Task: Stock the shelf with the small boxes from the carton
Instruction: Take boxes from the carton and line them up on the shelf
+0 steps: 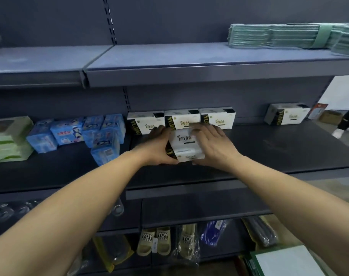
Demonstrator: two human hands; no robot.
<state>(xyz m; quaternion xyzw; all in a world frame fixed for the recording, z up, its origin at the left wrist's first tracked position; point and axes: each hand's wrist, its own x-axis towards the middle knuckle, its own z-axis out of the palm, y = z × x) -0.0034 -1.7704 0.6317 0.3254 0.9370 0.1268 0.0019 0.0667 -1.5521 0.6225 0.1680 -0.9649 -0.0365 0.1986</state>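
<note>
- The person's left hand (161, 144) and right hand (213, 145) clamp a white tissue box (186, 145) between them, one palm on each short side, fingers curled over its far edges.
- The box sits on the dark middle shelf (279, 148), just in front of a back row of three matching boxes (181, 121) that stand side by side against the rear panel; its far edge looks to touch the middle one.
- A fourth matching box (287, 116) stands well apart toward three o'clock along the same shelf.
- Blue packets (80, 134) crowd the shelf toward nine o'clock, near the left hand's wrist.
- Long axis: the held box appears to run from six o'clock toward twelve o'clock, printed top facing up, one narrow end toward the person. The row behind runs nine to three, labels facing front.
- Judgement on doing the step well: the box probably wants turning so its long side runs nine to three like the row, then sliding back squarely until flush, keeping even pressure from both hands so it does not skew or nudge the back row.
- The risk is the left forearm brushing the leaning blue packets while turning.
- The carton is not clearly in view; a green-edged container (285, 261) at five o'clock may be it, but that cannot be told.
</note>
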